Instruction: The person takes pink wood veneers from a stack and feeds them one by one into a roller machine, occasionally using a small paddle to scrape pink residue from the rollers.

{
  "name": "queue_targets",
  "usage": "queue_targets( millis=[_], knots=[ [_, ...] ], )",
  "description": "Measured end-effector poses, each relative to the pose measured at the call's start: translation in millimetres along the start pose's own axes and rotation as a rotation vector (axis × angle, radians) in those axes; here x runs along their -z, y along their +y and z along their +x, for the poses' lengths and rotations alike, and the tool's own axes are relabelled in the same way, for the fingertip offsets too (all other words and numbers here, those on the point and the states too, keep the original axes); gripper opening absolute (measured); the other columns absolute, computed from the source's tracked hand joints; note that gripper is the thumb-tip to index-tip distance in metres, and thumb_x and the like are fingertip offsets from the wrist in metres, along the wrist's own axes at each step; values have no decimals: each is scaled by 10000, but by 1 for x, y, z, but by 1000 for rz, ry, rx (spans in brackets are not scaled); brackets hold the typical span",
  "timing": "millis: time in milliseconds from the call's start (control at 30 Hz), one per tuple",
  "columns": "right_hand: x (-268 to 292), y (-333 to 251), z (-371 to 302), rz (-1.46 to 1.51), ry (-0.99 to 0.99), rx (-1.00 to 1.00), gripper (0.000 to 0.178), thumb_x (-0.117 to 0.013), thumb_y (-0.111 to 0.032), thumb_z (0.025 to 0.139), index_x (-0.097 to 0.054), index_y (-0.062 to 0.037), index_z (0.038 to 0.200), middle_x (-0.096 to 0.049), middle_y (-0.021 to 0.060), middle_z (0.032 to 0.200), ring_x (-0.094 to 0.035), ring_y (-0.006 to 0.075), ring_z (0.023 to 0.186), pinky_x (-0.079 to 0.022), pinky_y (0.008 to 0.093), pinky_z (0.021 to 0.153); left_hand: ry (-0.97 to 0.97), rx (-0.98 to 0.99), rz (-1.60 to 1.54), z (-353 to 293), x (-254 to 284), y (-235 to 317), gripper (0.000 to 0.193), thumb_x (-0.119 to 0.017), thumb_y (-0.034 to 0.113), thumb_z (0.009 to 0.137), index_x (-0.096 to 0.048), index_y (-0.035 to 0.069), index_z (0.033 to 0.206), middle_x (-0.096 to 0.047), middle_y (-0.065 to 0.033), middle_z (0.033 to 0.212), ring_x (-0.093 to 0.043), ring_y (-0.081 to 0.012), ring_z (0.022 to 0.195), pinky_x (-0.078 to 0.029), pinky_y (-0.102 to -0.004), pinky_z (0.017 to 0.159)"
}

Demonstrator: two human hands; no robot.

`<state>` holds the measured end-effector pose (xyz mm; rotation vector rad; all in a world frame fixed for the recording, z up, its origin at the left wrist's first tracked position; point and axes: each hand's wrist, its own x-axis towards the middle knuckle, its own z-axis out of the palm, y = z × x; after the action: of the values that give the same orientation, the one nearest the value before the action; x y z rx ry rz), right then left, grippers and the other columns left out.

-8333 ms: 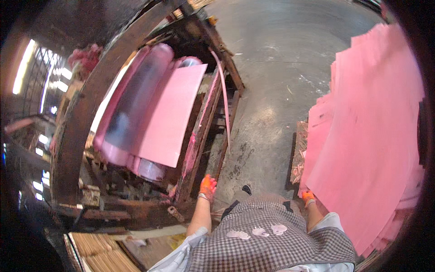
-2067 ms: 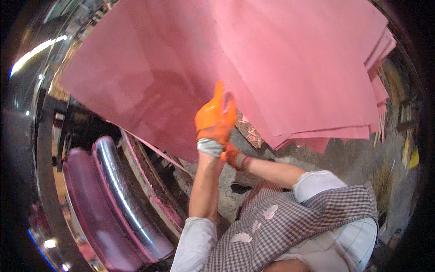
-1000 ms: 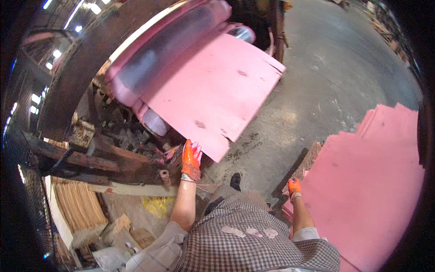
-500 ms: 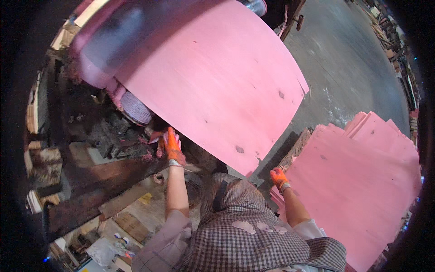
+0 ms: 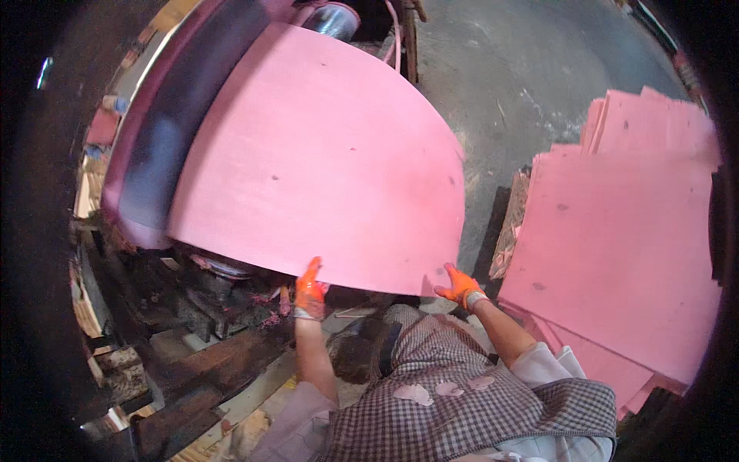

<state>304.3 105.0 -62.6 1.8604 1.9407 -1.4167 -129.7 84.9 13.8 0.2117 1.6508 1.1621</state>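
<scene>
A large pink-coated veneer sheet (image 5: 331,169) lies slanting out from under a dark roller (image 5: 165,146) at the left. My left hand (image 5: 310,296), in an orange glove, grips the sheet's near edge, its other fingers hidden beneath. At the near right corner of the same sheet, my right hand (image 5: 460,288), also orange-gloved, closes on the edge, with thumb and fingers set apart around it. To the right stands a stack of similar pink sheets (image 5: 616,239), their edges unevenly fanned.
Pink-stained machine parts (image 5: 223,266) and dark beams (image 5: 208,354) sit below the roller at left. A metal cylinder (image 5: 332,21) shows at the far end. Grey concrete floor (image 5: 493,85) runs between machine and stack. My checked apron (image 5: 454,400) fills the bottom.
My right hand has gone from beside the stack to the sheet's corner. My left hand has come onto the near edge. The view has turned, shifting the sheet leftward.
</scene>
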Motion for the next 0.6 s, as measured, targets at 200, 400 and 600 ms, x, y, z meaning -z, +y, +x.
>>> queue_targets(
  millis=[200,400,600],
  knots=[
    [3,-2,-19,246,523,195,990,-793,-445,757,-331,9,1506,-438,270,1489,-448,415,1363,-391,427,1124,-714,-619,320,-130,-289,70,299,-615,178,970,-645,-48,1163,-645,-197,1161,-632,-301,1079,-474,-428,988],
    [77,161,-108,-8,1195,-313,438,-600,-213,899,-577,-25,1295,-625,263,1221,-620,414,1099,-500,492,905,-1314,-907,684,-369,-567,68,479,-586,271,987,-484,115,1429,-708,-133,978,-683,-299,808,-521,-415,681],
    [367,381,-343,-451,1732,-366,521,-605,-358,922,-568,-58,1346,-654,206,1207,-597,396,1145,-485,496,979,-2032,-853,343,-450,-602,22,606,-585,87,999,-334,26,1548,-560,-128,1402,-526,-187,1285,-431,-321,1060]
  ],
)
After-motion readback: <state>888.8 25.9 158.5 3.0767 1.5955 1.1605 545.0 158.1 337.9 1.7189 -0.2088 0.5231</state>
